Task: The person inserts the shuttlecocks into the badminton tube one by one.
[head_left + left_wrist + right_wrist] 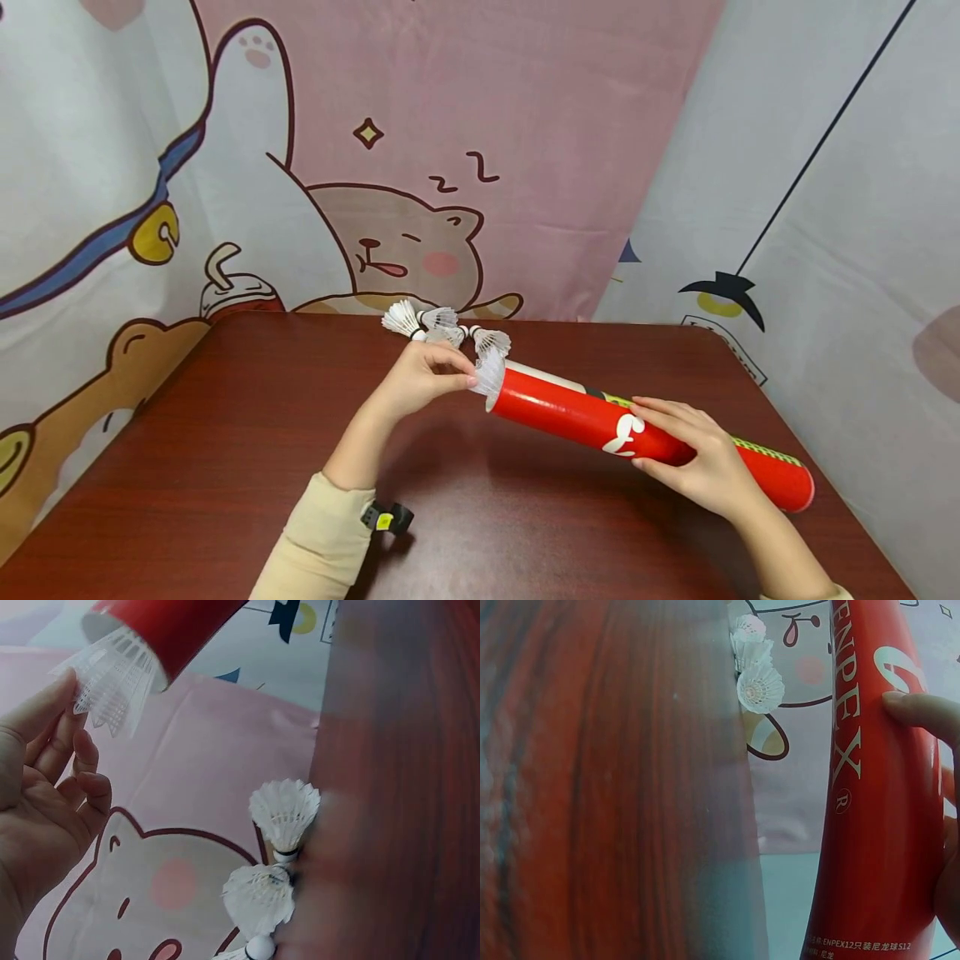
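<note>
My right hand [697, 454] grips a long red shuttlecock tube [562, 408], which slants across the table with its mouth towards the left. At that mouth a white nylon shuttlecock [489, 372] has its skirt sticking out, while its head end is hidden inside the tube. My left hand [412, 377] pinches the skirt's edge between thumb and forefinger; the left wrist view shows this skirt [112, 682] at the tube's rim. White lettering [847, 697] runs along the tube in the right wrist view, near my right thumb.
Several white shuttlecocks [401, 319] lie in a cluster at the back edge of the dark wooden table [262, 433], just behind my left hand. A cartoon-printed curtain [570, 167] hangs behind. A black band [388, 518] with a yellow mark is by my left sleeve.
</note>
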Action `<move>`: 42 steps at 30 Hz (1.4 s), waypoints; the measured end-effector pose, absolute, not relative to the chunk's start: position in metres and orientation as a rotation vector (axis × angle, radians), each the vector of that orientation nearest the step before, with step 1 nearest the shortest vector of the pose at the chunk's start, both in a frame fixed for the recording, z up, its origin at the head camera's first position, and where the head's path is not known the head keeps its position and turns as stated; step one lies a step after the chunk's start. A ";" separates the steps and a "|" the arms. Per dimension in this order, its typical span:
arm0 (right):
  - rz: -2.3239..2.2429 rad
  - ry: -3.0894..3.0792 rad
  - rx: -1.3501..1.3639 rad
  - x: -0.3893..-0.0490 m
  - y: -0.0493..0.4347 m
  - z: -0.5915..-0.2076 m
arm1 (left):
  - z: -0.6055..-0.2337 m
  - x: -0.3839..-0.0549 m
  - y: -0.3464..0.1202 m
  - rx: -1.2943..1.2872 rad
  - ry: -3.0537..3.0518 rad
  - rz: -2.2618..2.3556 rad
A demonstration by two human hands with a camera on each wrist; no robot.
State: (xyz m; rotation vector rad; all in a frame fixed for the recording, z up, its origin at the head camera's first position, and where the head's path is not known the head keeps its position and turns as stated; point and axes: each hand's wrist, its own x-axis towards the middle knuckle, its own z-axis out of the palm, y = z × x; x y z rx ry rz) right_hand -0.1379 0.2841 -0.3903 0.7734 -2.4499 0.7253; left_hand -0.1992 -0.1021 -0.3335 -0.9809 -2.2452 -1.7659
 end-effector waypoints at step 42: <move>0.714 -2.446 0.807 -0.138 0.282 -0.390 | -0.367 -0.212 -0.081 -1.160 -2.227 -1.919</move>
